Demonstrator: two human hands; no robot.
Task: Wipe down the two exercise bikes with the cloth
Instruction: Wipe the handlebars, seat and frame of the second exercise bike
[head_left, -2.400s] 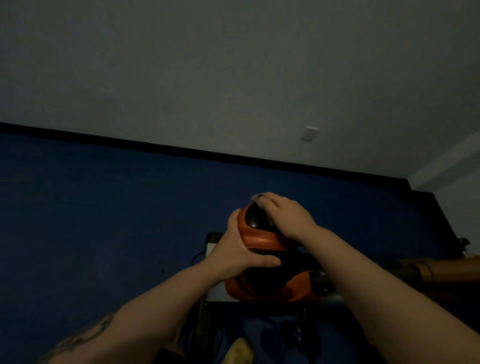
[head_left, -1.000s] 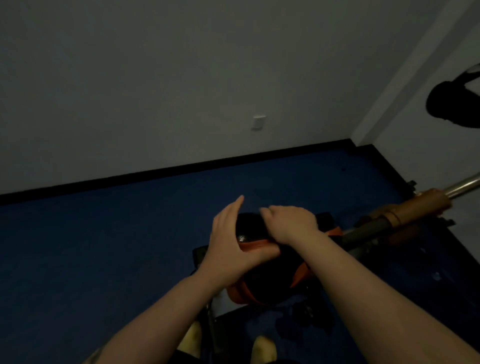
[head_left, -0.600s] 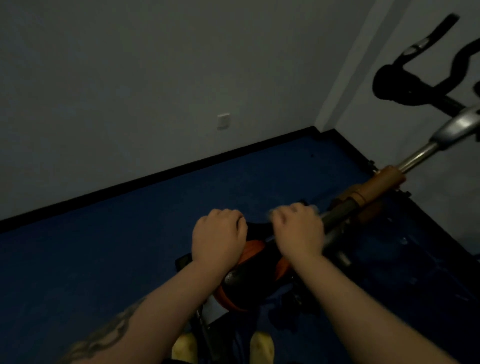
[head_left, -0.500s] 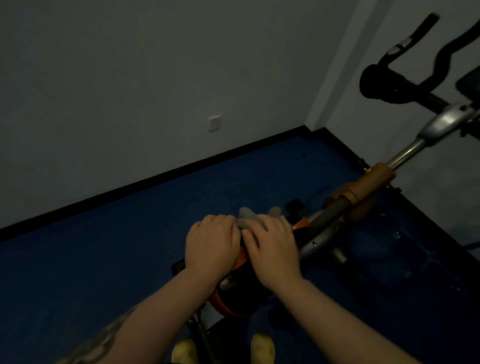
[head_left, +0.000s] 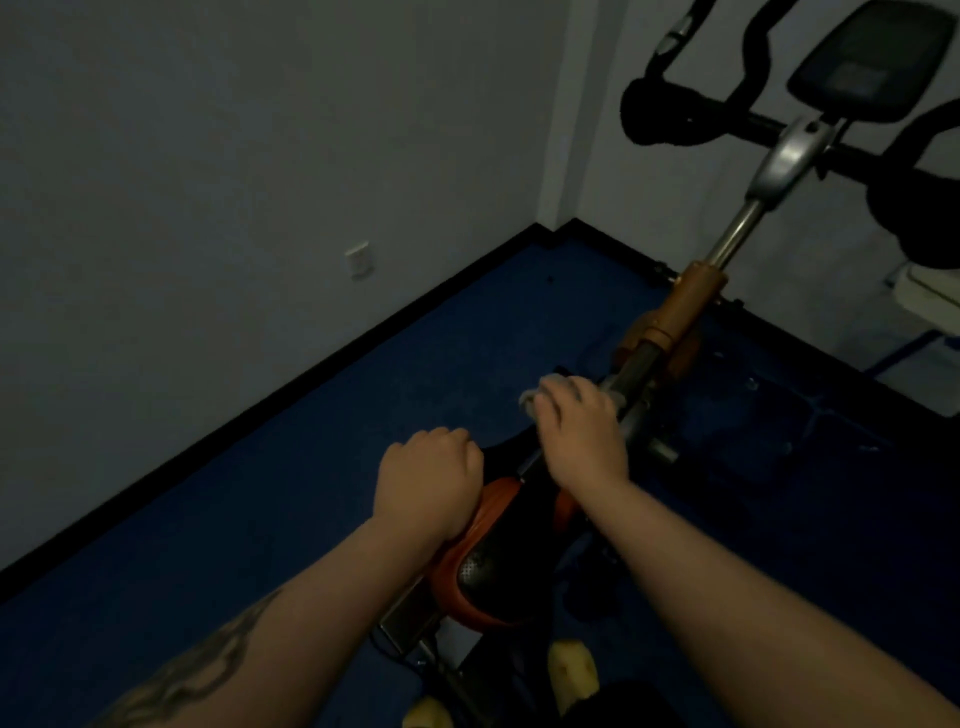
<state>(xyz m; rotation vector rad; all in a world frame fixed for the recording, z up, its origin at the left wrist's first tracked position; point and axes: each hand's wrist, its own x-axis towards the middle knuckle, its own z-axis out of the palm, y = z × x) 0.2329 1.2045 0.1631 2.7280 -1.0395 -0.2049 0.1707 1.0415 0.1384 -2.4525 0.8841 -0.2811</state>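
Blue floor (head_left: 260, 519); cloth (head_left: 535, 400) under right hand (head_left: 579, 431) on bike frame (head_left: 631, 374).

right hand (head_left: 581, 431) presses cloth (head_left: 531, 401) on bike frame (head_left: 631, 374) | left hand (head_left: 426, 480) fisted on saddle (head_left: 480, 564)

The cloth (head_left: 531, 400) is mostly hidden under the right hand (head_left: 579, 426); right handlebar (head_left: 914, 208) cut off.
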